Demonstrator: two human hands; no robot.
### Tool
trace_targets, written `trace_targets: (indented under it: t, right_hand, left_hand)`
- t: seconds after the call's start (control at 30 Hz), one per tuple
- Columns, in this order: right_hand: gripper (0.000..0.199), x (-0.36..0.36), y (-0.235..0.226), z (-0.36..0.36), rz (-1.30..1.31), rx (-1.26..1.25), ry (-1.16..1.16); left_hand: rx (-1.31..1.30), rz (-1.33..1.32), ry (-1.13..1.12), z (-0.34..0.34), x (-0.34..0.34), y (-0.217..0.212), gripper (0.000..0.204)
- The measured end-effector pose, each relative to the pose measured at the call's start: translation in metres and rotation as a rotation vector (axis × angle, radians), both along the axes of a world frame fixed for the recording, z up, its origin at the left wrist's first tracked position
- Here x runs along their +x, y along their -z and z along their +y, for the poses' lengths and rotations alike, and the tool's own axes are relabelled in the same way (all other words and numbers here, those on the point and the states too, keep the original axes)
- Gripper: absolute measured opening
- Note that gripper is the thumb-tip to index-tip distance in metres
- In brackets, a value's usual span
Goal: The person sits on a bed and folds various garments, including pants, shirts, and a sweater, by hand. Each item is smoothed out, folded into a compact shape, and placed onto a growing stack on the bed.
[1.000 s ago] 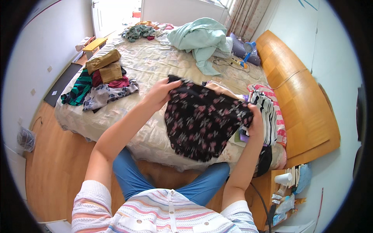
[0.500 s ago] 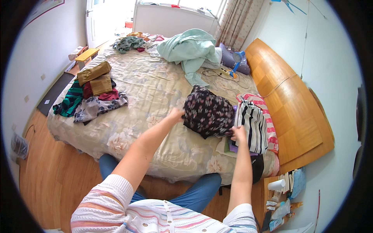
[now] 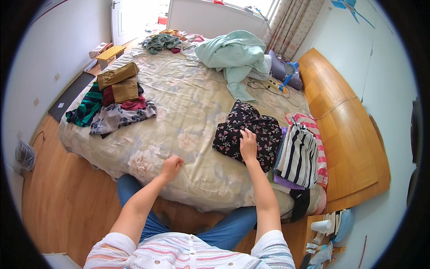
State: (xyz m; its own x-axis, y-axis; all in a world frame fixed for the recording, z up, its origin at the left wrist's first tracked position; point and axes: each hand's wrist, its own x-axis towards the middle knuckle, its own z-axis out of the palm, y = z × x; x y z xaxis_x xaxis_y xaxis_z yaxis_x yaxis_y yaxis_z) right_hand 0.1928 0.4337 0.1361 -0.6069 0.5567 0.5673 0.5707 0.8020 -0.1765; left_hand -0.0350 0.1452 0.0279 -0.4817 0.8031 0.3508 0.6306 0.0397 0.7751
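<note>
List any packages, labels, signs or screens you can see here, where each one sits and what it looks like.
Packages: a small cluster on the floor at the bed's lower right corner, whitish and pale blue, with a white roll; too small to tell more.
Box: flat, yellow-topped, on the floor by the far left side of the bed.
Wall plates: small, white, on the left wall.
No signs or screens show.
</note>
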Motion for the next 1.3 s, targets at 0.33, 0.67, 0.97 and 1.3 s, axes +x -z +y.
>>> trace_targets:
  t: [0.33,0.67,0.97,1.3]
  right_hand:
    - [0.037,-0.075,-0.014,0.051,-0.334,-0.402,0.041]
    - [0.026,-0.051,-0.023,0.065,0.312,-0.937,-0.084]
    - [0.042,-0.106,-0.005,0.034,-0.542,-0.272,0.186]
    - [0.025,-0.057,0.013,0.057,0.173,-0.475,-0.136]
  left_hand:
    - [0.042,0.143,-0.046,-0.003,0.003,-0.008,0.007]
    - [0.073,0.093,-0.062,-0.007,0.000,-0.011,0.010]
    - [0.061,0.097,-0.063,-0.006,-0.002,-0.011,0.010]
    - [0.090,0.094,-0.077,-0.005,-0.002,-0.011,0.009]
